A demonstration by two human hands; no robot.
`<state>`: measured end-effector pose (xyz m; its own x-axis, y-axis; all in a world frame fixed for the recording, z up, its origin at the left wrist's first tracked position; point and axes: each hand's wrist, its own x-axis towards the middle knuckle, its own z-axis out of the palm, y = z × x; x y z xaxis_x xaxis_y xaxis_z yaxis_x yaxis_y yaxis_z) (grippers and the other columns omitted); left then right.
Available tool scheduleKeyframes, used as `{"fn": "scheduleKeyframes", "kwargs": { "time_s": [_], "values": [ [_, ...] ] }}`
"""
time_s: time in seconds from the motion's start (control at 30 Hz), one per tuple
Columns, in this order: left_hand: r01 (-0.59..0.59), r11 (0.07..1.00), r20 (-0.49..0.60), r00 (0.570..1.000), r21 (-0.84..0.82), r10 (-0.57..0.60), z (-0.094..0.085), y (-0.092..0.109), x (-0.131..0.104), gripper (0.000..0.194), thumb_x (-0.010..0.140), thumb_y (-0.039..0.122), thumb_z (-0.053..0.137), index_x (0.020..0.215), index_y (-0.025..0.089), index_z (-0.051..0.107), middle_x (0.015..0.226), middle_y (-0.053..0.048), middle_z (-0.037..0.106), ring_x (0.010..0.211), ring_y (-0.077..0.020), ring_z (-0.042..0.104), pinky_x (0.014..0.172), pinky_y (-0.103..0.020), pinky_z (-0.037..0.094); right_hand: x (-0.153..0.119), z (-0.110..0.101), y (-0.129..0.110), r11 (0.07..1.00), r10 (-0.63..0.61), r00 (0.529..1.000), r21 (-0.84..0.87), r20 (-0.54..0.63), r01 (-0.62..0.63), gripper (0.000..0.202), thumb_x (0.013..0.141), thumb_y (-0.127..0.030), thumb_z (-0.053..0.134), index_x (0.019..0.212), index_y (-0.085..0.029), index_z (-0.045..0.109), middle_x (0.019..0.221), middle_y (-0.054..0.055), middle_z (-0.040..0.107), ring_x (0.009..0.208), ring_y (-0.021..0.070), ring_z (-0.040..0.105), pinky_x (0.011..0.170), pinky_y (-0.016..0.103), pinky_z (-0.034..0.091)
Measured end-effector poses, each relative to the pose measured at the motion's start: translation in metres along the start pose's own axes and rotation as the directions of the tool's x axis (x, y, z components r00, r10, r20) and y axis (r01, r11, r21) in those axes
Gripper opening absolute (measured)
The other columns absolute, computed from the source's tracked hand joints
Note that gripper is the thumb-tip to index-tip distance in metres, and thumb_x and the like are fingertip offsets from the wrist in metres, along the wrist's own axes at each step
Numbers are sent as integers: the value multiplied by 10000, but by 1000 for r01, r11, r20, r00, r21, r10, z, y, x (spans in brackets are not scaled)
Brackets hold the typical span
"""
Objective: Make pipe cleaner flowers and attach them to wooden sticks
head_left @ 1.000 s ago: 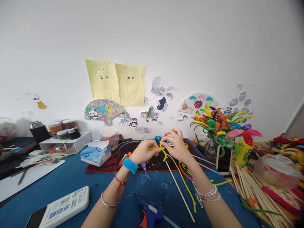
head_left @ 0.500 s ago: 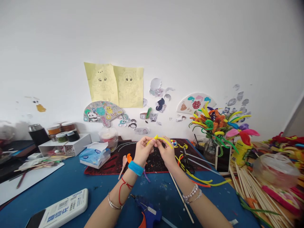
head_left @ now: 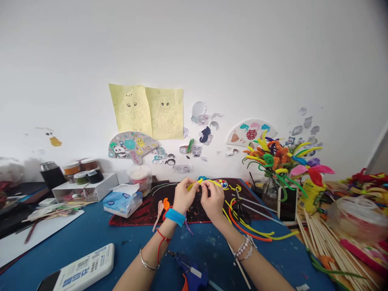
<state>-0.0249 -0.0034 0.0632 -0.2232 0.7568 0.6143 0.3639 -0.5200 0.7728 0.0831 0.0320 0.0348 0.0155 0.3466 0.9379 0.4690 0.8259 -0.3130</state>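
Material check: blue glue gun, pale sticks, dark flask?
Glue gun: probably hard plastic, smooth moulded blue body. Pale sticks: likely bare wood or bamboo, matte tan, straight. Dark flask: lid looks like metal, silvery sheen; body matte black, coated metal or plastic, can't tell.

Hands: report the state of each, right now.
Left hand: closed, fingertips pinching yellow fuzzy stem.
Right hand: closed, fingertips also pinching yellow fuzzy stem; whether one piece, cannot be told.
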Motion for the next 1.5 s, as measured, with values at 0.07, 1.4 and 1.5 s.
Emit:
{"fn": "scheduleKeyframes", "kwargs": {
  "time_s": [0.07,1.4,1.5],
  "values": [
    [-57,989,37,998,139,53,-5,1,1,138,774,275,539,701,158,554,605,-9,605,601,-140,578,624,-248,425,1,0,1,999,-2,999,-32,38,3,131,861,-209,438,829,-181,562,828,65,618,813,203,506,765,345,360],
    [246,967,292,931,-62,-218,-13,-2,5,329,716,466,582,662,143,559,476,57,394,392,-56,320,394,-182,204,39,-31,12,938,-72,888,334,453,-95,128,836,-239,467,815,-204,588,810,37,617,772,176,557,732,314,430],
    [-77,966,195,980,247,28,-15,11,2,295,777,417,524,668,157,612,580,4,554,528,-118,479,496,-213,326,40,-30,13,877,28,874,408,484,-254,126,807,-278,514,800,-197,611,799,33,627,762,174,572,719,314,444]
  ]
}}
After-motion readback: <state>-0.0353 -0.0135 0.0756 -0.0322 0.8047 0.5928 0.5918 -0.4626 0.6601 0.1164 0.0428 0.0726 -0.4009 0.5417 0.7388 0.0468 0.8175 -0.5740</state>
